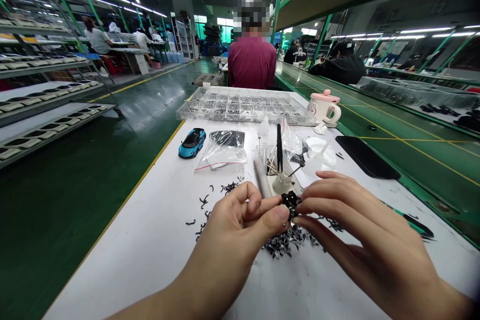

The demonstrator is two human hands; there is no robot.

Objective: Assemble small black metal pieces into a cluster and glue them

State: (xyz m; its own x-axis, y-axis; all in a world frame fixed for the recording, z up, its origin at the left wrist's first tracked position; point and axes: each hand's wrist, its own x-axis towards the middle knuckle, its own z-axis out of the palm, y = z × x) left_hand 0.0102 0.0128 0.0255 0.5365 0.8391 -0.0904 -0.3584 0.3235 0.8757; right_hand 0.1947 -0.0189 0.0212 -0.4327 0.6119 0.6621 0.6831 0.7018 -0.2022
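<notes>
Pinched between the thumb and fingers of my left hand (240,225) is a small black plastic part (290,202) with shiny spots. The thumb and fingertips of my right hand (360,225) close on its right side; whether they grip a second small piece is too small to see. Below both hands lies a heap of tiny black and silver parts (279,246) on the white table (150,270). Just behind the held part stands a holder box (264,182) with a small pot (282,183), black tweezers (279,147) and thin sticks.
A blue toy car (192,143) and a clear bag (224,150) lie left of the box. Beyond stands a compartment tray (243,107) of small parts, beside a pink-lidded mug (325,107). A dark phone-like slab (367,156) lies right. A person in maroon (252,62) sits ahead.
</notes>
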